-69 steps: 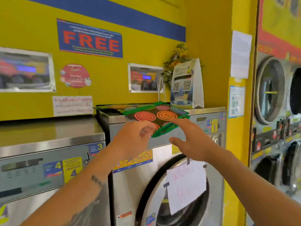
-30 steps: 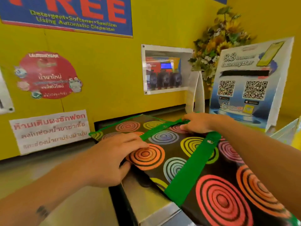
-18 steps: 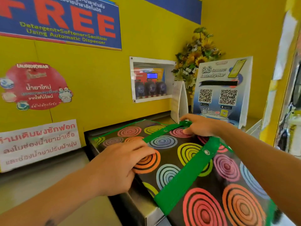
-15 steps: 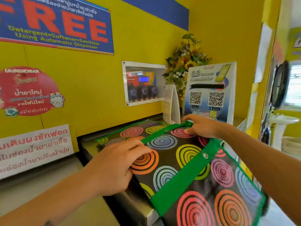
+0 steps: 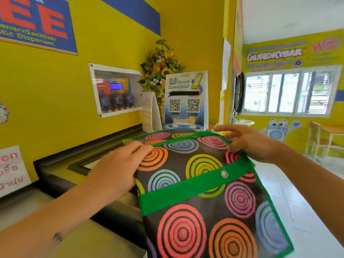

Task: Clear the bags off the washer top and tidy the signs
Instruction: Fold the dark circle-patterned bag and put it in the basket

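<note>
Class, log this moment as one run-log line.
stage: clearing bag | left hand: flat on bag | right hand: open at far edge | bag: overhanging washer top | signs: untouched

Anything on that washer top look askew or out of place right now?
Yes. The patterned bag lies flat but hangs well past the washer top's front edge, under the left hand and right hand. Behind it, the small white tent sign stands turned edge-on, unlike the forward-facing QR sign.
</note>
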{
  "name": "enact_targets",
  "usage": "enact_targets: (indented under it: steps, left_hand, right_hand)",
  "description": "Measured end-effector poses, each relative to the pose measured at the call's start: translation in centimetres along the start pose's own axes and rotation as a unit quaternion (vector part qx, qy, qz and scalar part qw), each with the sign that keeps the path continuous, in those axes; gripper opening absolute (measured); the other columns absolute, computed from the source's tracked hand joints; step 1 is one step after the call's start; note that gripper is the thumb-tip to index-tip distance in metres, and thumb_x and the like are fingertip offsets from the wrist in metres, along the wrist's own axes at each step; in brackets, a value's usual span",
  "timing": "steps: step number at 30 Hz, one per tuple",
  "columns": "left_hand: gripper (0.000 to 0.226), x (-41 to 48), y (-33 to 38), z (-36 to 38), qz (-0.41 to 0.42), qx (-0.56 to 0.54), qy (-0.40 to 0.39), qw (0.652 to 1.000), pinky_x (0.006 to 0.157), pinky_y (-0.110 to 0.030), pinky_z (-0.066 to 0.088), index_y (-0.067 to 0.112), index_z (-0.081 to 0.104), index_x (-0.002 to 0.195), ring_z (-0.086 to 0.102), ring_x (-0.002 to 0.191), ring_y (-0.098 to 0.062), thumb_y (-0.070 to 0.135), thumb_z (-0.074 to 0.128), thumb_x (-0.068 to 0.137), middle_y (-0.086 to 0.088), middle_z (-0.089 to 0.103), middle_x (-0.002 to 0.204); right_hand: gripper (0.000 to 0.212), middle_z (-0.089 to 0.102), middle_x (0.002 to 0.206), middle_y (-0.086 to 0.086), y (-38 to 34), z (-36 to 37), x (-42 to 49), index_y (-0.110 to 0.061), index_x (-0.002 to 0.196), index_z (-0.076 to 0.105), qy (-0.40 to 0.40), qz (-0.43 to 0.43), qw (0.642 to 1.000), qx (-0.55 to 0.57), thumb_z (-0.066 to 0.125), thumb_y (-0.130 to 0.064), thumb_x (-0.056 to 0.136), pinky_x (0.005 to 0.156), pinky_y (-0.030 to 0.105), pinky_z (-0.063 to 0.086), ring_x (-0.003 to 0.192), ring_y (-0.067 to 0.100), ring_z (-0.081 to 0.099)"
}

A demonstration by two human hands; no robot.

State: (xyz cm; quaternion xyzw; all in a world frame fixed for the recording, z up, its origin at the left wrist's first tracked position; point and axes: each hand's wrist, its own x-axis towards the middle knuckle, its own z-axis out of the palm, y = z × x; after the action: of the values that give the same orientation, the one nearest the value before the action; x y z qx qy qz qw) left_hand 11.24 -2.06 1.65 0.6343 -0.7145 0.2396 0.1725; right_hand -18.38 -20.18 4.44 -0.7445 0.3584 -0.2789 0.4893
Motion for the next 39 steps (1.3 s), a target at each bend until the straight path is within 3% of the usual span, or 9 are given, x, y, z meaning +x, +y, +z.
enact_targets:
  steps: [6, 12, 16, 22, 26, 30, 32, 35, 39]
  left_hand:
    - [0.076, 1.5, 1.8, 0.2, 0.082, 0.007, 0.04, 0.996, 0.07, -0.038, 0.057, 0.016, 0.053, 0.132, 0.063, 0.101, -0.028, -0.002, 0.078, 0.063, -0.005, 0.059, 0.123]
    - [0.048, 4.7, 3.7, 0.6, 0.069, -0.114, 0.149, 0.98, 0.087, -0.038, 0.047, 0.014, 0.06, 0.122, 0.054, 0.108, -0.028, -0.002, 0.067, 0.077, -0.007, 0.056, 0.12]
    - [0.039, 6.8, 5.4, 0.0, 0.057, -0.182, 0.16, 0.969, 0.09, -0.031, 0.046, 0.017, 0.063, 0.122, 0.056, 0.108, -0.021, 0.007, 0.065, 0.085, -0.005, 0.059, 0.121]
    - [0.057, 7.7, 7.9, -0.6, 0.14, -0.28, 0.024, 0.95, 0.109, -0.022, 0.032, 0.024, 0.056, 0.13, 0.046, 0.127, -0.006, 0.009, 0.043, 0.076, 0.007, 0.055, 0.135]
    - [0.056, 6.7, 10.7, 0.0, 0.155, -0.35, -0.111, 0.917, 0.109, -0.029, 0.035, 0.033, 0.048, 0.136, 0.042, 0.126, 0.005, 0.035, 0.057, 0.081, 0.021, 0.049, 0.134]
    - [0.066, 7.5, 15.8, 2.5, 0.097, -0.211, -0.108, 0.967, 0.096, -0.035, 0.042, 0.037, 0.05, 0.129, 0.05, 0.113, -0.012, 0.064, 0.067, 0.071, 0.013, 0.054, 0.119]
    - [0.042, 8.8, 17.9, 3.4, 0.09, -0.111, -0.095, 0.985, 0.081, -0.035, 0.042, 0.033, 0.063, 0.103, 0.053, 0.097, -0.017, 0.06, 0.067, 0.071, 0.011, 0.062, 0.094]
    - [0.028, 9.9, 21.1, 5.1, 0.109, 0.002, -0.136, 0.985, 0.081, -0.039, 0.035, 0.028, 0.056, 0.084, 0.048, 0.083, -0.02, 0.053, 0.061, 0.073, 0.007, 0.056, 0.079]
    - [0.035, 9.6, 25.9, 9.8, 0.108, -0.037, -0.25, 0.961, 0.063, -0.037, 0.043, 0.025, 0.049, 0.102, 0.054, 0.078, -0.023, 0.028, 0.059, 0.069, -0.002, 0.056, 0.093]
  right_hand:
    - [0.079, 0.047, 0.141, 0.006, 1.0, -2.8, -5.4, -0.04, 0.135, 0.051, 0.009, 0.003, 0.994, -0.105, 0.07, 0.009, 0.076, 0.081, 0.048, 0.06, 0.113, 0.033, 0.062]
    - [0.087, 0.052, 0.136, 0.005, 0.9, -4.4, -10.1, -0.033, 0.143, 0.043, 0.064, -0.002, 0.989, -0.137, 0.074, 0.009, 0.074, 0.077, 0.041, 0.061, 0.109, 0.028, 0.064]
    - [0.097, 0.043, 0.132, 0.001, 0.9, -4.8, -12.8, -0.035, 0.149, 0.03, 0.063, 0.019, 0.957, -0.281, 0.078, -0.002, 0.072, 0.076, 0.031, 0.059, 0.106, 0.02, 0.058]
    - [0.07, 0.058, 0.109, -0.001, 4.0, -6.1, -14.8, -0.03, 0.13, 0.054, 0.233, -0.076, 0.874, -0.42, 0.083, -0.017, 0.068, 0.08, 0.029, 0.04, 0.098, 0.02, 0.055]
    - [0.043, 0.06, 0.094, -0.006, 7.6, -7.2, -16.1, -0.028, 0.108, 0.062, 0.328, -0.109, 0.801, -0.489, 0.08, -0.019, 0.071, 0.073, 0.035, 0.038, 0.09, 0.024, 0.052]
    - [0.028, 0.068, 0.084, -0.003, 10.4, -7.6, -16.9, -0.024, 0.092, 0.067, 0.386, -0.084, 0.704, -0.59, 0.081, -0.023, 0.068, 0.071, 0.042, 0.043, 0.09, 0.032, 0.052]
    - [0.024, 0.067, 0.08, -0.001, 11.9, -8.1, -17.4, -0.021, 0.087, 0.067, 0.372, -0.084, 0.704, -0.599, 0.078, -0.024, 0.067, 0.069, 0.038, 0.041, 0.087, 0.032, 0.056]
    - [0.015, 0.064, 0.073, 0.001, 14.5, -9.1, -18.0, -0.017, 0.08, 0.064, 0.364, -0.098, 0.723, -0.579, 0.063, -0.026, 0.068, 0.057, 0.028, 0.033, 0.071, 0.029, 0.057]
    - [0.027, 0.06, 0.065, -0.003, 19.4, -10.6, -18.3, -0.018, 0.076, 0.061, 0.348, -0.117, 0.736, -0.569, 0.045, -0.037, 0.068, 0.049, 0.02, 0.017, 0.055, 0.022, 0.05]
